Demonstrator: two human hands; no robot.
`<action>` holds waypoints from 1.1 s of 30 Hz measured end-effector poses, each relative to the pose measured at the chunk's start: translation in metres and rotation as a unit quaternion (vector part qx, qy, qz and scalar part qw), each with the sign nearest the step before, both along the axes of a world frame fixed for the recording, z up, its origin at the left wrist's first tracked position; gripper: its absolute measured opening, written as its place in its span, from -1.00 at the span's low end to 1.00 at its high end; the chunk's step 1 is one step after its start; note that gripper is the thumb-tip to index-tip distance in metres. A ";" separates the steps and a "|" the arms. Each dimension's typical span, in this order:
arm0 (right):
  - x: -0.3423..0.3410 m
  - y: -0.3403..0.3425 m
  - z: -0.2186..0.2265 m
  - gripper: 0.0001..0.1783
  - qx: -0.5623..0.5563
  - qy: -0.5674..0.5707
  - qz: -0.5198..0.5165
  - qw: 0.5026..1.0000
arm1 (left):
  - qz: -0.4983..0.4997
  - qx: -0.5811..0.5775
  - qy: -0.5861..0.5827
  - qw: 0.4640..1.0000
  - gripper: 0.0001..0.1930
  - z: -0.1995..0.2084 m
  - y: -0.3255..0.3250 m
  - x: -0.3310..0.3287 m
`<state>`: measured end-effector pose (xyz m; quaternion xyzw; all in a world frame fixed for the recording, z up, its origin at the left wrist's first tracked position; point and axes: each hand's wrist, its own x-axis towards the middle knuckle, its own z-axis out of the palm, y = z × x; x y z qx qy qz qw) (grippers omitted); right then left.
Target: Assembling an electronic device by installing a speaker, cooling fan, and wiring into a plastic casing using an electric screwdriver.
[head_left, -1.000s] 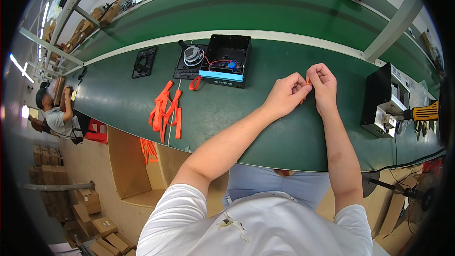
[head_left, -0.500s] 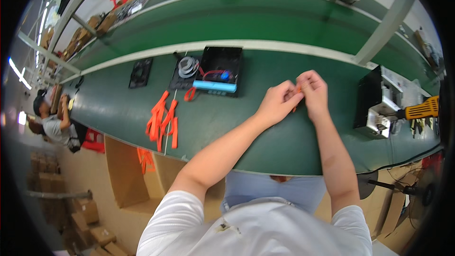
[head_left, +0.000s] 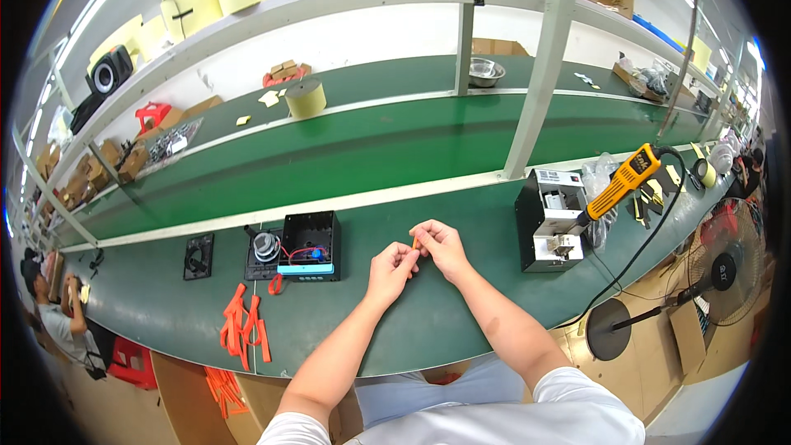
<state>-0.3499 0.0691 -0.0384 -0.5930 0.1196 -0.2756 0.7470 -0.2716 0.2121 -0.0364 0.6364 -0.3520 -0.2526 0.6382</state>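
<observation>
My left hand (head_left: 390,272) and my right hand (head_left: 442,249) meet above the green workbench. Between their pinched fingertips is a small orange strip (head_left: 415,242), mostly covered by the fingers. To the left lies a loose pile of orange strips (head_left: 239,323), with a small orange loop (head_left: 275,284) just beyond it. Behind the pile stands an open black box (head_left: 316,231) with a light-blue front edge and red and blue wires inside. Against its left side sits a black panel carrying a round grey part (head_left: 265,247).
A black panel (head_left: 198,257) lies farther left. On the right are a black-and-silver machine (head_left: 535,227) and a yellow-handled tool (head_left: 630,175) with a black cable. A standing fan (head_left: 718,270) is beyond the bench's right end. Another person (head_left: 59,309) sits far left. A post (head_left: 545,66) rises behind.
My view has swung up and to the right, bringing in more of the shelves and the fan. Both hands stay together on the orange strip, at about the same spot over the bench.
</observation>
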 end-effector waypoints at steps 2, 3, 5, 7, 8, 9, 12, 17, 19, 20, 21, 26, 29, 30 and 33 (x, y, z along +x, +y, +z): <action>-0.001 -0.001 0.003 -0.79 -0.010 0.010 0.015 1.000 | 0.002 0.005 0.021 1.000 -0.82 0.002 0.000 0.002; -0.001 0.000 0.004 -0.79 -0.012 0.004 0.011 1.000 | -0.002 0.003 0.016 1.000 -0.82 0.002 0.001 0.002; -0.002 -0.001 0.002 -0.79 -0.007 0.008 0.021 1.000 | 0.009 0.011 0.025 1.000 -0.82 0.004 0.001 0.001; -0.002 -0.003 0.000 -0.83 -0.012 0.000 0.019 1.000 | 0.001 0.004 0.021 1.000 -0.80 0.002 0.001 0.002; -0.002 -0.004 -0.002 -0.85 -0.008 0.001 0.023 1.000 | 0.002 0.009 0.013 1.000 -0.79 0.001 0.001 0.001; -0.002 -0.005 -0.003 -0.86 -0.004 0.002 0.026 1.000 | 0.003 0.015 0.005 1.000 -0.78 0.001 0.001 0.000; -0.003 -0.001 -0.002 -0.85 0.010 -0.013 0.022 1.000 | 0.003 0.009 -0.020 1.000 -0.76 0.000 0.003 -0.003; -0.006 0.000 0.001 -0.85 0.013 -0.016 0.020 1.000 | 0.019 0.020 -0.048 0.998 -0.75 0.003 0.004 -0.005; -0.006 0.000 0.003 -0.86 0.014 -0.021 0.016 1.000 | 0.020 0.015 -0.044 0.999 -0.76 0.003 0.004 -0.006; -0.006 0.001 0.003 -0.86 0.016 -0.023 0.013 1.000 | 0.021 0.011 -0.037 0.999 -0.76 0.004 0.004 -0.006; -0.006 0.001 0.003 -0.86 0.016 -0.025 0.013 0.999 | 0.022 0.011 -0.039 0.999 -0.76 0.004 0.005 -0.007; -0.004 0.003 0.001 -0.89 -0.017 -0.060 -0.035 0.997 | 0.046 0.008 -0.042 0.998 -0.76 0.004 0.005 -0.008; -0.004 0.000 0.002 -0.85 -0.010 -0.059 -0.071 0.996 | 0.061 0.000 -0.031 0.998 -0.77 0.001 0.005 -0.006; -0.003 -0.001 0.003 -0.84 -0.003 -0.053 -0.091 0.994 | 0.063 0.001 -0.032 0.997 -0.77 0.000 0.004 -0.006; -0.002 -0.009 0.002 -0.85 0.029 -0.055 -0.118 0.991 | 0.058 0.008 -0.038 0.998 -0.79 0.001 0.003 -0.006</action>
